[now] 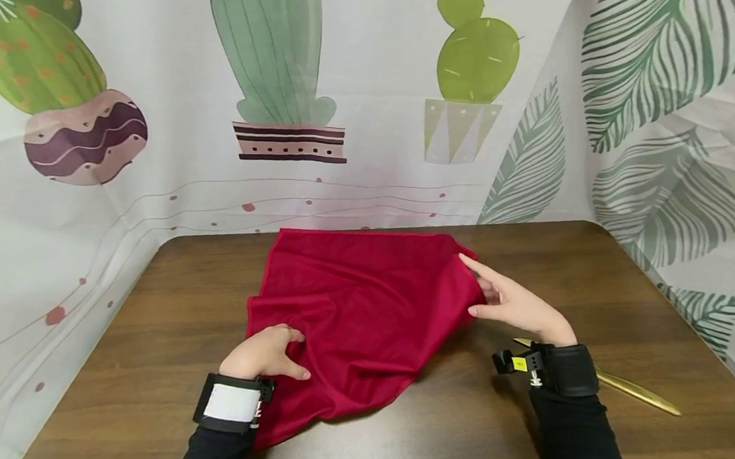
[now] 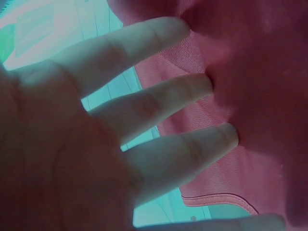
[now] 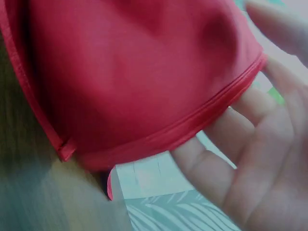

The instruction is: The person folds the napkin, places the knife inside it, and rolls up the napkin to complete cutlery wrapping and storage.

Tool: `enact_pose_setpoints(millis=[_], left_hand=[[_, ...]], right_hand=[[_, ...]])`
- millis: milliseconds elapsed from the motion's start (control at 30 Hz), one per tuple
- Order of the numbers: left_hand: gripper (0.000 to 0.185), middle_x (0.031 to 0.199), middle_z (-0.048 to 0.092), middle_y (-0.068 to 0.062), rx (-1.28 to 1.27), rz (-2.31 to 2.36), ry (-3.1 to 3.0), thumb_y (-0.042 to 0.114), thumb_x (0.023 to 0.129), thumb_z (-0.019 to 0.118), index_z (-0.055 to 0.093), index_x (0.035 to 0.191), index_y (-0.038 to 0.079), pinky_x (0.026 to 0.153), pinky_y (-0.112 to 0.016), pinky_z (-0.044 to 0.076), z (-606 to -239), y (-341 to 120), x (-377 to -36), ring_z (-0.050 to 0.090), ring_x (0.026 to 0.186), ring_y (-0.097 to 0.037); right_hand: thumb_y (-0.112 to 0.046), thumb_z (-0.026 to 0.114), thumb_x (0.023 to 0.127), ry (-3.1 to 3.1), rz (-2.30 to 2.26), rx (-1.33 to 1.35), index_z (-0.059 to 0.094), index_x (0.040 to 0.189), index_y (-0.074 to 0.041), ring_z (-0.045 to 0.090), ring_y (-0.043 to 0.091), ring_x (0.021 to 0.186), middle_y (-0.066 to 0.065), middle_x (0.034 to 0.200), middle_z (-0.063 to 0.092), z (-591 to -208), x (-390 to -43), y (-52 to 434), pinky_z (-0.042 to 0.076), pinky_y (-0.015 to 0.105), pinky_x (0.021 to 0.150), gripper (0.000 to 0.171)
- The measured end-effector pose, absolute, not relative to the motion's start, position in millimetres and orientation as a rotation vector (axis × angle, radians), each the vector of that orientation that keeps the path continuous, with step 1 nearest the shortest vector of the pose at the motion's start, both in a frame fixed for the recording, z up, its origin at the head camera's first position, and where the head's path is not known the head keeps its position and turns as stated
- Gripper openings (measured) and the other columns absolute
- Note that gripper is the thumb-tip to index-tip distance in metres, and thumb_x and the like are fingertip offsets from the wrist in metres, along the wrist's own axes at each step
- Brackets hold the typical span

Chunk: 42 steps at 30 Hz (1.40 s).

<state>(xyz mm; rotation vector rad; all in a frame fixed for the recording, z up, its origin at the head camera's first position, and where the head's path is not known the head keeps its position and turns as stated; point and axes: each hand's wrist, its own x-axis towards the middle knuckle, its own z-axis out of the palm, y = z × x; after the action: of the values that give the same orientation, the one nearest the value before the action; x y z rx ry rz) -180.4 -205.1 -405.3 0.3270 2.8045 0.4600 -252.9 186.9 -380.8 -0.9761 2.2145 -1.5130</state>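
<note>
A red cloth (image 1: pixel 362 307) with a stitched hem lies wrinkled on the table, its right side raised off the wood. My left hand (image 1: pixel 269 354) rests at its left side, fingers spread and fairly straight; in the left wrist view the fingertips (image 2: pixel 226 134) meet the fabric. At the raised right edge is my right hand (image 1: pixel 516 300), thumb on the near side. From the right wrist, its fingers (image 3: pixel 202 163) pass behind the hem (image 3: pixel 159 139), so their tips are hidden, while the thumb (image 3: pixel 284 24) stands apart from them.
A slim gold-coloured implement (image 1: pixel 640 393) with a pointed end lies under my right wrist, which hides its middle. The brown table (image 1: pixel 455 435) has rounded far corners. Behind it hangs a white curtain (image 1: pixel 378 81) printed with cacti and leaves. Both wrists wear black straps.
</note>
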Motion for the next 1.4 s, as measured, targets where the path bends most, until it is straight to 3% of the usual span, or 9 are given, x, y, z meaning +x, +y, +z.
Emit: enact_pose_setpoints(millis=[167, 333, 500, 633, 733, 900, 1167, 1267, 1400], left_hand=[[0.055, 0.097, 0.057, -0.008, 0.321, 0.466, 2.797, 0.028, 0.061, 0.079, 0.061, 0.105, 0.001, 0.079, -0.037, 0.043, -404, -202, -181, 0.051, 0.089, -0.021], [0.054, 0.099, 0.057, -0.009, 0.331, 0.449, 2.791, 0.028, 0.061, 0.078, 0.061, 0.105, 0.001, 0.081, -0.038, 0.042, -404, -201, -182, 0.051, 0.091, -0.022], [0.056, 0.101, 0.058, -0.009, 0.332, 0.446, 2.786, 0.029, 0.062, 0.078, 0.06, 0.107, 0.0, 0.083, -0.038, 0.041, -405, -202, -183, 0.051, 0.095, -0.024], [0.059, 0.103, 0.059, -0.01, 0.32, 0.468, 2.776, 0.028, 0.062, 0.078, 0.058, 0.11, 0.0, 0.083, -0.039, 0.042, -405, -202, -184, 0.052, 0.096, -0.024], [0.059, 0.104, 0.059, -0.01, 0.313, 0.477, 2.769, 0.028, 0.063, 0.077, 0.058, 0.111, 0.0, 0.083, -0.039, 0.042, -406, -201, -185, 0.052, 0.096, -0.023], [0.058, 0.104, 0.059, -0.01, 0.322, 0.475, 2.766, 0.028, 0.063, 0.077, 0.058, 0.11, -0.001, 0.084, -0.039, 0.041, -405, -201, -185, 0.052, 0.096, -0.024], [0.058, 0.106, 0.056, -0.011, 0.308, 0.433, 2.767, 0.028, 0.062, 0.077, 0.058, 0.11, 0.0, 0.084, -0.04, 0.041, -403, -203, -183, 0.05, 0.099, -0.025], [0.061, 0.108, 0.054, -0.011, 0.292, 0.444, 2.754, 0.029, 0.062, 0.078, 0.057, 0.111, 0.0, 0.084, -0.04, 0.041, -402, -206, -181, 0.049, 0.1, -0.025], [0.065, 0.112, 0.051, -0.012, 0.278, 0.471, 2.731, 0.03, 0.062, 0.077, 0.055, 0.115, 0.001, 0.083, -0.042, 0.041, -400, -212, -178, 0.047, 0.103, -0.025]], right_hand=[[0.012, 0.053, 0.078, 2.319, -1.35, -0.96, 0.021, 0.139, -0.014, 0.044, 0.028, 0.097, 0.016, 0.124, 0.038, -381, -250, 184, 0.044, 0.026, 0.066, 0.073], [0.013, 0.054, 0.079, 2.357, -1.595, -0.894, 0.034, 0.109, -0.002, 0.052, 0.02, 0.086, 0.017, 0.101, 0.053, -382, -249, 180, 0.044, 0.024, 0.064, 0.039], [0.002, 0.061, 0.079, 2.348, -1.782, -0.69, 0.034, 0.096, 0.001, 0.059, 0.009, 0.082, 0.015, 0.098, 0.06, -383, -248, 176, 0.047, 0.023, 0.066, 0.031], [-0.007, 0.065, 0.079, 2.403, -1.616, -0.606, 0.046, 0.096, 0.004, 0.06, 0.013, 0.082, 0.017, 0.096, 0.062, -388, -249, 174, 0.047, 0.024, 0.065, 0.028], [-0.014, 0.066, 0.079, 2.449, -1.417, -0.672, 0.052, 0.089, 0.002, 0.059, 0.015, 0.081, 0.011, 0.087, 0.063, -392, -252, 175, 0.045, 0.024, 0.065, 0.024], [-0.022, 0.069, 0.076, 2.432, -1.112, -0.887, 0.054, 0.072, -0.004, 0.046, 0.006, 0.061, -0.005, 0.065, 0.049, -395, -253, 179, 0.038, 0.022, 0.056, 0.024], [0.001, 0.064, 0.06, 2.502, -0.665, -0.846, 0.048, 0.061, -0.008, 0.033, 0.007, 0.053, -0.008, 0.057, 0.037, -391, -245, 179, 0.032, 0.022, 0.05, 0.018], [0.002, 0.062, 0.067, 2.525, -0.694, -0.869, 0.049, 0.061, -0.008, 0.033, 0.007, 0.054, -0.008, 0.057, 0.037, -387, -246, 181, 0.031, 0.022, 0.051, 0.018], [-0.007, 0.056, 0.083, 2.483, -0.876, -0.974, 0.056, 0.081, -0.006, 0.046, 0.01, 0.065, -0.005, 0.07, 0.05, -378, -248, 188, 0.039, 0.024, 0.062, 0.003]])
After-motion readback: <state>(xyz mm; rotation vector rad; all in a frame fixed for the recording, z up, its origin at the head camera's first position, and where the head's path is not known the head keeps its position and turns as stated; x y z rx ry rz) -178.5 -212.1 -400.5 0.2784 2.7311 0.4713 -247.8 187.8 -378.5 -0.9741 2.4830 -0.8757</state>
